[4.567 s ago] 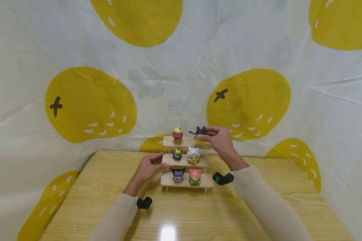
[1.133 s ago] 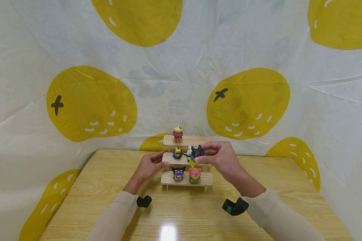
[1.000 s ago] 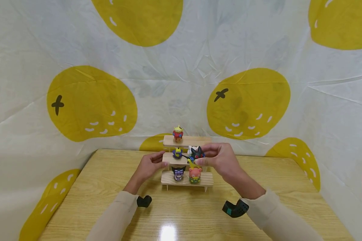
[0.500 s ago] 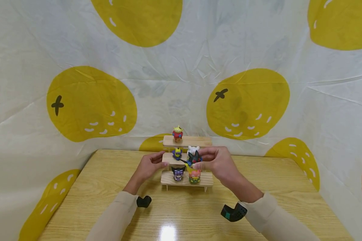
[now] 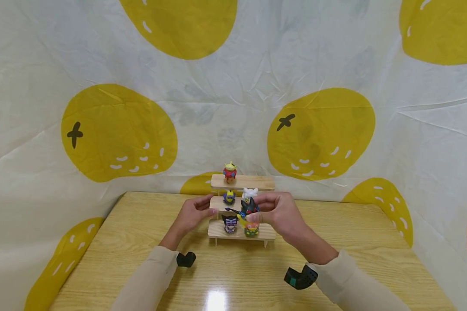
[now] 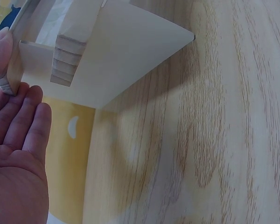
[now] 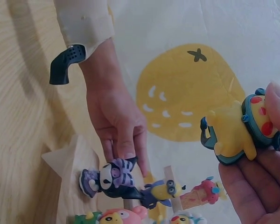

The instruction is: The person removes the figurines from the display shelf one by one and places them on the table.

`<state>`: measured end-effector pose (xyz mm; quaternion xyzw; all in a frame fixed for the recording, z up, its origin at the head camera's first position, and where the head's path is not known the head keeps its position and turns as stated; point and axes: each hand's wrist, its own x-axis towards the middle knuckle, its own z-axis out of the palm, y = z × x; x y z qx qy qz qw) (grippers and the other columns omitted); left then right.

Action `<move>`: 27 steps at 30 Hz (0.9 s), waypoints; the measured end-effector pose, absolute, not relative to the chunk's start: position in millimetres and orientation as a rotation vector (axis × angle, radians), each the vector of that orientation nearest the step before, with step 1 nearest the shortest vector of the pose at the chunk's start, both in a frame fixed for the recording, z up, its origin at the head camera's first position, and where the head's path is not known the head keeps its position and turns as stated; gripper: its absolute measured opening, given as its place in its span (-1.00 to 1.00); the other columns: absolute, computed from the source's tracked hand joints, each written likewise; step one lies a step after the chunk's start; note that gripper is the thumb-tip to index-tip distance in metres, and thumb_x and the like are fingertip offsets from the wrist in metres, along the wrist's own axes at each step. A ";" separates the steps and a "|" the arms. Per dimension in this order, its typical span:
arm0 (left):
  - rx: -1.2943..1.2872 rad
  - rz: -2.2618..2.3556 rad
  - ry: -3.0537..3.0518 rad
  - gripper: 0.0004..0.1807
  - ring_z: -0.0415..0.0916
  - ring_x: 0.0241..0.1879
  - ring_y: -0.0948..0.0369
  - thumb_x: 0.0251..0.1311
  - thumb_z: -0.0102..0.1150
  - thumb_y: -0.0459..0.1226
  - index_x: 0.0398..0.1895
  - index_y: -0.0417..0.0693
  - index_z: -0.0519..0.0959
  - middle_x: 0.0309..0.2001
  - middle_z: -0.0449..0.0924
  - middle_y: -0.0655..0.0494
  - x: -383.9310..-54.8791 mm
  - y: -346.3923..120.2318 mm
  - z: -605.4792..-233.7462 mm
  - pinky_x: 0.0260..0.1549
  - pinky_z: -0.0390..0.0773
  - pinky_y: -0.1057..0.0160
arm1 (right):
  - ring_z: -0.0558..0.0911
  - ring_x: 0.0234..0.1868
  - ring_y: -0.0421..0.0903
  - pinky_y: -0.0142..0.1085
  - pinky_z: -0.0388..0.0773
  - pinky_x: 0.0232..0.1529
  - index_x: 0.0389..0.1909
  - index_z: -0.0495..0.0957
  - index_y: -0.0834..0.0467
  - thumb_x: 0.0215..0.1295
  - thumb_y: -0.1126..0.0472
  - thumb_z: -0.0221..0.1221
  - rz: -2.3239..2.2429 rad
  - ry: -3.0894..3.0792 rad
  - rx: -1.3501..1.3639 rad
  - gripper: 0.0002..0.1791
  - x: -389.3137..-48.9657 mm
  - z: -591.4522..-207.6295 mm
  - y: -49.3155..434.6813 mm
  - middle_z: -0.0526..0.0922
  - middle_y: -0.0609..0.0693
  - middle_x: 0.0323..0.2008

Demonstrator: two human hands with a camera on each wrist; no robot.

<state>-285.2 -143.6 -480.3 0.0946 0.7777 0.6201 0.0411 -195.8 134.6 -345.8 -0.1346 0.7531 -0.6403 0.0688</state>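
A three-tier wooden display stand (image 5: 241, 182) holds small toy figurines. My left hand (image 5: 190, 218) grips the left end of its middle tier; in the left wrist view the thumb lies over the board end (image 6: 11, 77) and the fingers under it. My right hand (image 5: 282, 216) pinches a yellow figurine (image 7: 231, 130) with a dark, eared hood and a thin tail, tilted in the right wrist view. In the head view this figurine overlaps the white-hooded figurine (image 5: 250, 192) on the middle tier and the pink figurine (image 5: 251, 231) on the bottom tier.
On the left side of the stand are a red figurine (image 5: 229, 172) on top, a minion figurine (image 5: 229, 197) in the middle and a black-eared figurine (image 5: 230, 224) below. The stand is on a wooden table (image 5: 225, 276), with a fruit-print cloth (image 5: 222, 108) hanging behind.
My right hand has brought the hooded figurine from the top tier's right side down toward me, then slightly left and lower. My left hand keeps its grip on the stand.
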 end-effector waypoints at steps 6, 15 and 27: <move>0.257 1.887 2.400 -0.31 0.49 0.42 -0.06 0.27 0.46 -0.24 0.47 -0.08 0.49 0.43 0.49 -0.17 -285.3 -143.6 -478.9 0.33 0.57 0.04 | 0.81 -0.25 -0.23 -0.38 0.75 -0.18 -0.06 0.66 0.50 0.09 0.40 0.53 -1.900 2.281 -0.387 -0.58 -194.3 -349.1 131.8 0.85 0.13 -0.26; 0.265 1.886 2.406 -0.30 0.53 0.39 -0.07 0.27 0.46 -0.23 0.48 -0.09 0.47 0.43 0.51 -0.16 -285.7 -142.9 -478.2 0.31 0.59 0.04 | 0.80 -0.26 -0.24 -0.40 0.73 -0.19 -0.05 0.66 0.49 0.10 0.41 0.52 -1.881 2.299 -0.360 -0.59 -194.9 -355.6 127.5 0.85 0.14 -0.26; 0.266 1.900 2.386 -0.30 0.50 0.41 -0.07 0.27 0.46 -0.23 0.47 -0.12 0.47 0.44 0.49 -0.17 -284.4 -144.0 -478.0 0.34 0.57 0.04 | 0.80 -0.28 -0.26 -0.41 0.74 -0.26 -0.09 0.66 0.52 0.06 0.44 0.52 -1.887 2.281 -0.420 -0.60 -195.3 -364.0 121.8 0.84 0.21 -0.25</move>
